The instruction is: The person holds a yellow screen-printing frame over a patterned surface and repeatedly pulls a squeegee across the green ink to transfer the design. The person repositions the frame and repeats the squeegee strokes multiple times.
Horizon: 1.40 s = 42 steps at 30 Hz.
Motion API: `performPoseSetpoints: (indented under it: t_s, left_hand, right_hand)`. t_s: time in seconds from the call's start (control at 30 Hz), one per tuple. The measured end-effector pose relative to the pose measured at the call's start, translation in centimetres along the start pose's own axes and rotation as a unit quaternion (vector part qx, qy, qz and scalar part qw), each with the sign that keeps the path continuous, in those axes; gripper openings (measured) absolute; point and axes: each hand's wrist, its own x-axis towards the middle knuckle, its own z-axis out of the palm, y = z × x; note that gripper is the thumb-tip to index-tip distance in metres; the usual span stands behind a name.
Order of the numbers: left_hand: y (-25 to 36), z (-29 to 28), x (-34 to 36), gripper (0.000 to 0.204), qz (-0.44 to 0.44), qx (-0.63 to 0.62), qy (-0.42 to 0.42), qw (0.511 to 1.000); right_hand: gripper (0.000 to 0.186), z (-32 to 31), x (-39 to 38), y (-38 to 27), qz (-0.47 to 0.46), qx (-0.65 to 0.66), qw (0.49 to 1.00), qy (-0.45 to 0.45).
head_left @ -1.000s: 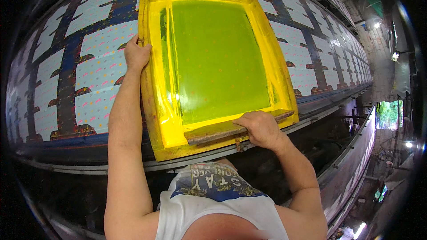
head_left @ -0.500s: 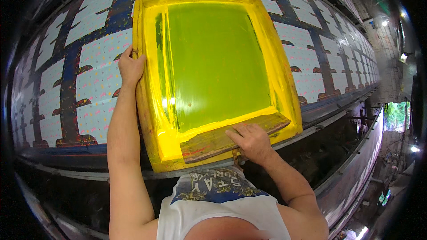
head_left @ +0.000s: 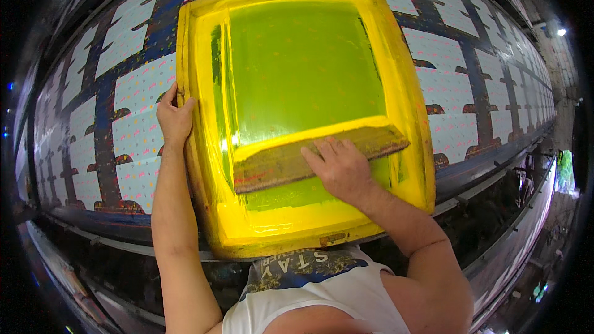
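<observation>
In the head view, the left edge of a yellow frame (head_left: pixel 422 148) is gripped by the left hand (head_left: pixel 176 119), its thumb laid against the wood and its fingers set at the outer side, where the fingertips are partly hidden. By the right hand (head_left: pixel 341 170), a long, stained wooden board (head_left: pixel 272 162) is held inside the frame; the fingers are bent over its upper face with the thumb spread to the left, and how far its underside is grasped cannot be told. The board is tilted, its right end set farther from the body than its left. Along its far side, just beyond the right fingertips, a bright ridge of yellow paste (head_left: pixel 322 128) is gathered. Beyond that ridge, a green mesh panel (head_left: pixel 303 62) is stretched within the frame, and more green is shown on the near side of the board, bordered by yellow. Pale printed sheets (head_left: pixel 145 120) are spread in rows over a dark table (head_left: pixel 162 25), to the left of the left hand and well to the right of the right hand. Nearest the body, below both hands, a white sleeveless top (head_left: pixel 303 300) is seen.
</observation>
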Motion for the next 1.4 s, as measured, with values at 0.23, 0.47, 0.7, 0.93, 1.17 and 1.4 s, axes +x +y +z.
performPoseSetpoints:
  t_s: [0.23,0.47,0.7,0.93,1.17,1.4]
  left_hand:
    - [-1.3,0.1,0.2,0.066,0.016,0.026,0.025,0.999]
    - [-1.1,0.1,-0.1,0.062,0.015,0.041,0.052,0.998]
    - [0.0,0.2,-0.2,0.052,0.029,0.080,0.090,0.992]
    - [0.5,-0.3,-0.3,0.049,0.065,0.132,0.091,0.985]
    - [1.1,-0.4,-0.4,0.049,0.053,0.139,0.102,0.984]
    - [1.7,-1.1,-0.4,0.045,0.041,0.160,0.067,0.984]
  right_hand:
    - [0.024,4.6,11.6,8.7,-0.019,-0.032,0.999,0.035]
    - [0.047,6.7,24.5,17.1,0.081,-0.049,0.995,-0.028]
    - [0.050,6.9,32.3,22.3,0.121,-0.073,0.990,-0.031]
    - [0.038,7.0,34.0,24.4,0.070,-0.072,0.993,-0.066]
    - [0.028,3.6,30.8,20.4,0.084,-0.024,0.984,-0.157]
    - [0.037,0.1,17.8,9.0,0.072,0.000,0.980,-0.188]
